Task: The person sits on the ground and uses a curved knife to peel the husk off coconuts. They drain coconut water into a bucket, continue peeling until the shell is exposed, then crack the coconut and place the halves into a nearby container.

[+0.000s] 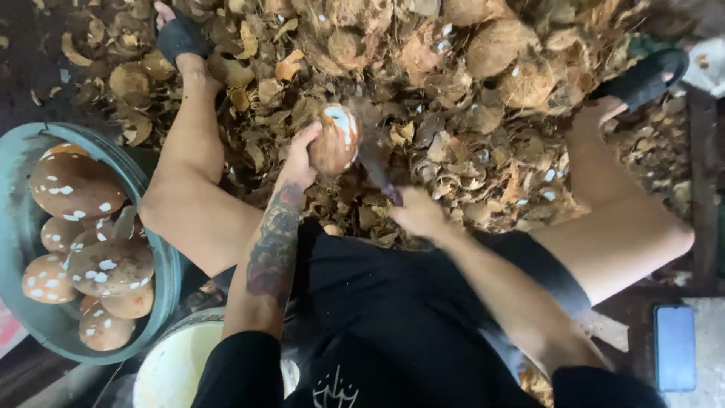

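Note:
My left hand (300, 155) holds a partly peeled brown coconut (334, 140) with a white patch, out in front of my knees. My right hand (418, 211) grips a dark knife (375, 162), blurred with motion, whose blade lies against the coconut's right side. I sit with my legs spread, over a heap of coconut shell pieces (453, 121).
A teal basin (30, 317) at the left holds several peeled brown coconuts with white spots. A white bucket (177, 363) stands below it by my left leg. Unpeeled coconuts (495, 45) lie at the top. A blue phone (674, 347) rests at the lower right.

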